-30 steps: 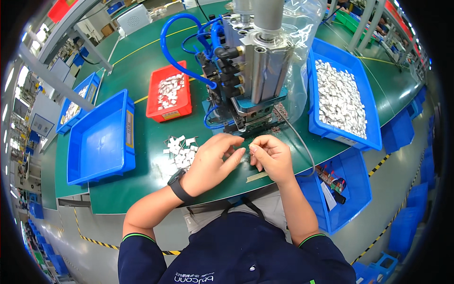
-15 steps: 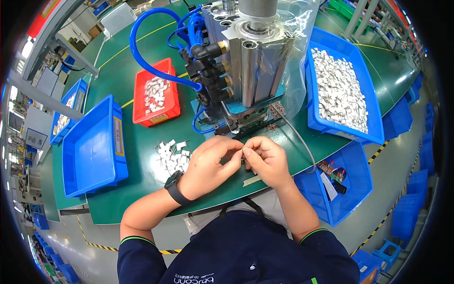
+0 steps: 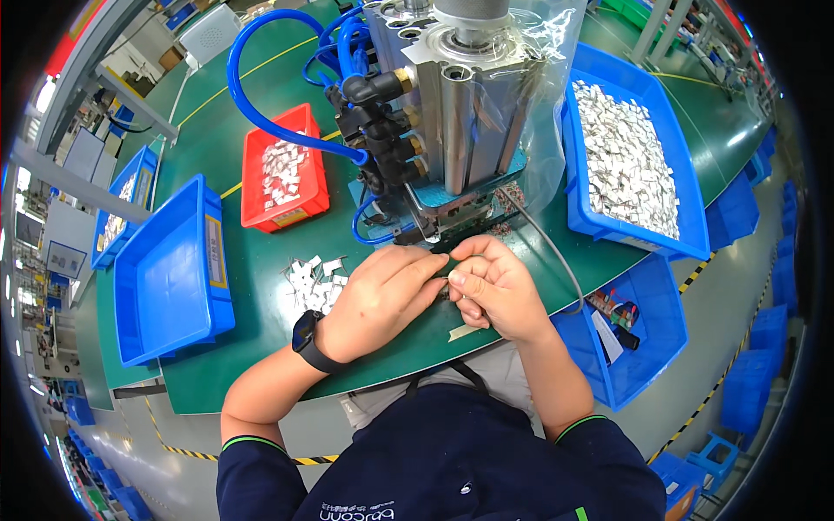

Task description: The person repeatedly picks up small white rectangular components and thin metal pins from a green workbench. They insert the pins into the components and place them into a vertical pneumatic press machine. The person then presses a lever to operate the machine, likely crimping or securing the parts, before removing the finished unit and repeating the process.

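My left hand (image 3: 372,300), with a black watch on its wrist, is at the front of a pneumatic press (image 3: 473,122). Its fingers are bent together in a pinch, tips towards my right hand. My right hand (image 3: 497,291) is curled, thumb pressed on the index finger; both hands' fingertips nearly meet. Whatever is between them is too small and covered to make out. Left of my left hand, a loose heap of small white pieces with thin dark leads (image 3: 311,282) lies on the green tabletop (image 3: 261,347). The press's lower tooling is partly hidden behind my fingers.
A red bin (image 3: 316,191) and a large blue bin (image 3: 569,187) hold similar white pieces. A bare-bottomed blue bin (image 3: 165,278) stands at left. Blue air hoses (image 3: 239,78) loop off the press; a grey cable (image 3: 556,247) curves right. Another blue bin (image 3: 647,365) hangs by the right edge.
My right hand has curled more, its lower fingers tucking in, and shifted slightly right. My left hand's fingers have straightened and drawn closer together. The heap and bins look the same.
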The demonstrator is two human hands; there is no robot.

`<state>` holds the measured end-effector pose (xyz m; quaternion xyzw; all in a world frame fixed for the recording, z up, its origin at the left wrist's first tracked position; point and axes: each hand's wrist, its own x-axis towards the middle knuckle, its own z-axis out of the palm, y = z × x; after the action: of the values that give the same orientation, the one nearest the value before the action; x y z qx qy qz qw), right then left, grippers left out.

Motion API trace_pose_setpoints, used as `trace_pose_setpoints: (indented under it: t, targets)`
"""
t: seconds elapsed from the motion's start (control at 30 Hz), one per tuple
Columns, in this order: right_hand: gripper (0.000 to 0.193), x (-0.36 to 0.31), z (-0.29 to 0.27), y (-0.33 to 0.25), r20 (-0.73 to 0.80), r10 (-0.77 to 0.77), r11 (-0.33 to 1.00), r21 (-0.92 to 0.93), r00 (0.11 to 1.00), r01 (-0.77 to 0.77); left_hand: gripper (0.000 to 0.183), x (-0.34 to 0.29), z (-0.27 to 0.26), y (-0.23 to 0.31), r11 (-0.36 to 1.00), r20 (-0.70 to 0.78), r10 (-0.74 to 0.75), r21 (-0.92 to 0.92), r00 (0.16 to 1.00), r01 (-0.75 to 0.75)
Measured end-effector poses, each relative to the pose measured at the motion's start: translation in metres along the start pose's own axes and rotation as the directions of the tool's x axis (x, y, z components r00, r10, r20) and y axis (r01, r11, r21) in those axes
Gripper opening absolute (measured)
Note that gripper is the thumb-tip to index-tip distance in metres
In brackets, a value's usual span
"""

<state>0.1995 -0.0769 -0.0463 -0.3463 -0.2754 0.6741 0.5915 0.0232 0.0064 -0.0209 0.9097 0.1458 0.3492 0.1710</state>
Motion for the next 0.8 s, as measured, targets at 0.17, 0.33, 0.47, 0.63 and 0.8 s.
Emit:
trace_pose_setpoints:
  t: [0.17,0.33,0.47,0.63,0.8]
  targets:
    - [0.022,0.002,-0.004,0.002,0.025,0.020,0.999,0.030,0.999,-0.020,0.032,-0.001,-0.001,-0.001,1.000,0.042,-0.002,-0.031,0.999,0.003]
    - [0.019,0.003,-0.005,0.002,0.021,0.037,0.999,0.021,0.999,-0.038,0.027,0.000,-0.004,0.001,1.000,0.084,0.015,-0.012,0.996,-0.014]
    - [0.021,0.002,-0.003,-0.001,0.015,0.073,0.997,-0.018,0.997,-0.072,0.027,0.002,-0.006,0.002,0.996,0.095,0.084,0.022,0.992,-0.087]
    - [0.021,0.001,-0.003,-0.003,0.027,0.117,0.993,-0.007,0.993,-0.117,0.029,0.005,-0.010,0.000,0.965,0.149,0.235,0.081,0.961,-0.248]
    - [0.020,-0.001,-0.005,-0.005,-0.017,0.120,0.993,0.007,0.993,-0.119,0.029,0.008,-0.032,0.001,0.953,0.199,0.226,0.160,0.954,-0.259]
